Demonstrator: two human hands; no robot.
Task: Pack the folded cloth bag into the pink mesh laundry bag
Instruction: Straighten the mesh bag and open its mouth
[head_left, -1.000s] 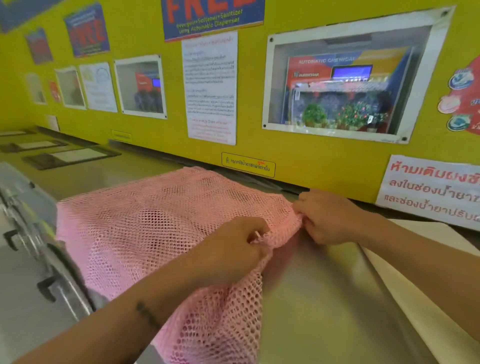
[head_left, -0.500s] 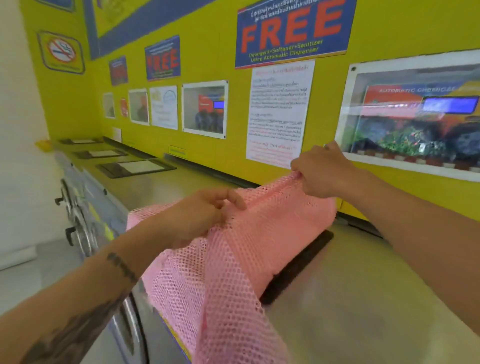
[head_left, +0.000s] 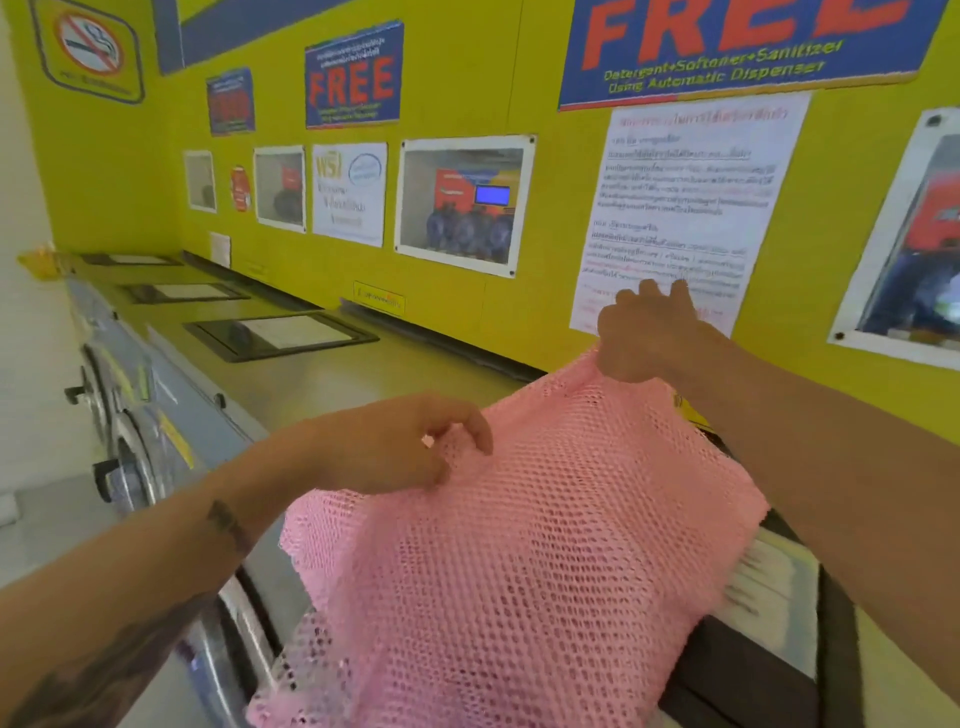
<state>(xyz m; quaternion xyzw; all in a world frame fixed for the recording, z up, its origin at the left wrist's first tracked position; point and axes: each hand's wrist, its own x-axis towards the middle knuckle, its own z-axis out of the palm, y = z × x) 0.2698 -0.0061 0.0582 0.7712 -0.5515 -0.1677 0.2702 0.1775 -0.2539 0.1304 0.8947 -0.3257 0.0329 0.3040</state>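
Observation:
The pink mesh laundry bag (head_left: 519, 561) hangs in the air over the top of a steel washing machine, lifted by its upper edge. My right hand (head_left: 649, 332) pinches the bag's top right corner high up near the yellow wall. My left hand (head_left: 410, 441) grips the bag's upper left edge, lower and closer to me. The rest of the mesh drapes down toward the bottom of the view. The folded cloth bag is not in sight.
A row of steel washing machines (head_left: 156, 426) runs along the left, with dark lid panels (head_left: 280, 335) on top. The yellow wall (head_left: 467, 312) behind carries posters and windows. A dark panel (head_left: 769, 613) lies under the mesh at the right.
Both hands have raised the pink mesh bag off the machine top; the right hand went up toward the wall. My view swung left and up, and the cream cloth at the right dropped out of sight.

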